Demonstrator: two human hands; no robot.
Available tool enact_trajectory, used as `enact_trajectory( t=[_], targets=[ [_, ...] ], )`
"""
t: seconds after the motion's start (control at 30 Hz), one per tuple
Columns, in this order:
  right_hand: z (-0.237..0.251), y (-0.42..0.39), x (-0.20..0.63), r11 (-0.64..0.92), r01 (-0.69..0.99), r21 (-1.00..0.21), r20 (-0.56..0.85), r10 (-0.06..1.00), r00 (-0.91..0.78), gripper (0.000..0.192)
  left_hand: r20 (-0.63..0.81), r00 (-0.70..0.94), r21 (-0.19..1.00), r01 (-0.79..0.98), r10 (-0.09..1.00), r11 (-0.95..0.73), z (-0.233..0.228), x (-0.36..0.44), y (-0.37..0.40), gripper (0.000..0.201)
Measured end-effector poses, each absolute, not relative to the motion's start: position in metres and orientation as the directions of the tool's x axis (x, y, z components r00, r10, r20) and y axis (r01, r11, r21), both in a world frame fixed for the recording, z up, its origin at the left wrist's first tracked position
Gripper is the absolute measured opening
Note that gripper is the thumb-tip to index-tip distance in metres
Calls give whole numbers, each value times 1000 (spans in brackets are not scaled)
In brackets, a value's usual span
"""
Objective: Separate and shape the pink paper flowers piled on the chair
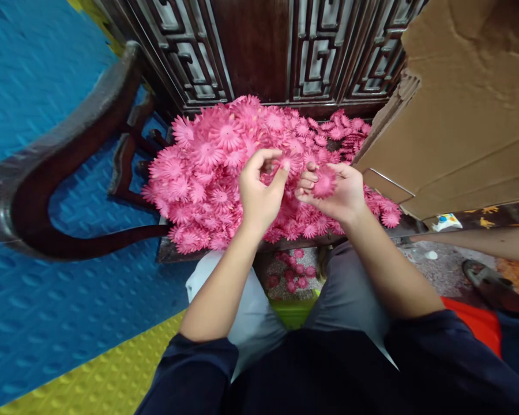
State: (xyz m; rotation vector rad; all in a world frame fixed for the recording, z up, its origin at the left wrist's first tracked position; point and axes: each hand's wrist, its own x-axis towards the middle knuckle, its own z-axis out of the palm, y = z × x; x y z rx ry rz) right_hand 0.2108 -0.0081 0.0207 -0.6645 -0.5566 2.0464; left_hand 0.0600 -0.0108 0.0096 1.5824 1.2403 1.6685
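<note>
In front of me a big heap of pink artificial flowers covers the dark wooden bench seat. My left hand is over the heap, thumb and forefinger pinching a pink flower head at its edge. Just to the right, my right hand is turned palm up with its fingers curled. Another pink flower head rests in that palm, held by the fingers. The two hands are close together but apart. Flat, smaller pink petal pieces lie at the back right of the heap.
A carved wooden backrest rises behind the heap, and a curved armrest stands left. A large cardboard sheet leans at right. Fallen pink flowers lie on the floor between my knees. Another person's leg shows at right.
</note>
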Motion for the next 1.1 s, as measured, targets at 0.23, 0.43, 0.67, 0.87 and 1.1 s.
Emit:
enact_trajectory(
  t=[0.23,0.43,0.67,0.87,1.1],
  targets=[
    [14,-12,199,-343,-507,-791,-203,928,-311,27,517,-252,855,184,818,-484,-1,71,-21,30],
    [5,-17,185,-145,-295,-945,-81,972,-220,23,514,-304,858,181,802,-481,-4,75,-17,31],
    [2,-19,178,-211,-298,-931,-179,975,-130,32,389,-382,921,142,838,-363,-2,75,-11,35],
    [3,-18,182,-117,-254,-960,-94,990,-101,20,404,-365,914,198,839,-354,-9,73,-9,29],
    [0,-15,183,11,-154,-988,17,999,-44,10,625,-281,719,572,728,-395,5,61,-23,24]
  ],
)
